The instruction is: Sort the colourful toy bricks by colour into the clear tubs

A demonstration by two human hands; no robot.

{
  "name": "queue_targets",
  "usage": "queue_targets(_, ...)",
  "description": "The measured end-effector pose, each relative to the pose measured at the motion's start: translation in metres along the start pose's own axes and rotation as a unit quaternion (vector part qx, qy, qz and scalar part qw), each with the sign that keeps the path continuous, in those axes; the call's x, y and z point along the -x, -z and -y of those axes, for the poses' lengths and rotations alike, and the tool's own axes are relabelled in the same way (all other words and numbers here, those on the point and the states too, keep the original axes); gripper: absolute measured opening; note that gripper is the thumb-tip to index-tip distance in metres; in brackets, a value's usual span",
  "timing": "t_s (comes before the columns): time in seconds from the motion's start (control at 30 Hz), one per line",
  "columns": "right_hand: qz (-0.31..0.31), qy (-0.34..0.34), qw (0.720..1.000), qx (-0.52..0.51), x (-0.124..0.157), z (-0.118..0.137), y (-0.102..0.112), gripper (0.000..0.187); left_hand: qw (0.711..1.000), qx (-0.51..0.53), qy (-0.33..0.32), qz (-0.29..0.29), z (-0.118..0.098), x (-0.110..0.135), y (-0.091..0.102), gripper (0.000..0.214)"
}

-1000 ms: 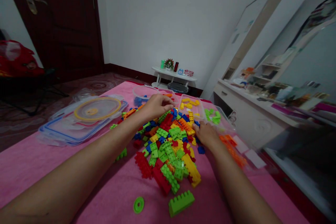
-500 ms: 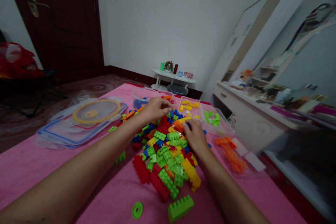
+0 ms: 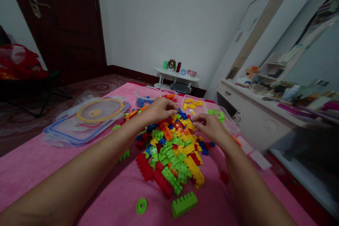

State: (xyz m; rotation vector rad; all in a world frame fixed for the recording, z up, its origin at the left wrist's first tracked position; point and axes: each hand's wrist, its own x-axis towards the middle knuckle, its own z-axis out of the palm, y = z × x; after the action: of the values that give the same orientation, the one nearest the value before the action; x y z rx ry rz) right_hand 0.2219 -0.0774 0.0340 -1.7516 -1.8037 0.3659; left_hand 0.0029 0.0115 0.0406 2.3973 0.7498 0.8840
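Note:
A heap of coloured building blocks lies on a pink cloth. My left hand hovers over the heap's far side with its fingers curled together; what is in them I cannot make out. My right hand is raised just right of the heap, thumb and fingers pinched, anything between them too small to name. Clear sorting tubs stand behind the heap: one with yellow blocks, one with green blocks, one with blue blocks.
Stacked clear lids, one with a yellow ring, lie at the left. A green block and a green disc lie near me. A white dresser stands at the right, a small white table by the far wall.
My right hand has lifted off the heap and moved right, now pinched in the air. My left hand has stayed over the far side of the heap.

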Motion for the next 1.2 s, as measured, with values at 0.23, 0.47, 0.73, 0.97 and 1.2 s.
queue_targets(0.23, 0.247, 0.040, 0.966, 0.068, 0.027, 0.021, 0.012, 0.039, 0.981, -0.014, -0.074, 0.177, -0.019, 0.012, -0.004, 0.034)
queue_targets(0.47, 0.100, 0.042, 0.987, 0.115, -0.007, 0.009, -0.018, 0.020, 0.974, -0.079, -0.140, 0.162, 0.008, 0.011, -0.018, 0.039)
queue_targets(0.73, 0.052, 0.006, 0.992, 0.111, -0.053, -0.005, -0.022, 0.023, 0.977, -0.128, -0.104, 0.132, 0.018, 0.009, -0.016, 0.032)
queue_targets(0.97, -0.071, -0.014, 0.997, -0.014, -0.052, -0.024, -0.015, 0.032, 0.990, -0.118, -0.045, 0.068, 0.014, 0.007, -0.017, 0.019)
queue_targets(1.2, -0.009, 0.002, 0.993, 0.115, -0.042, -0.038, -0.001, 0.024, 0.987, -0.160, -0.007, 0.011, 0.020, 0.004, -0.012, 0.018)
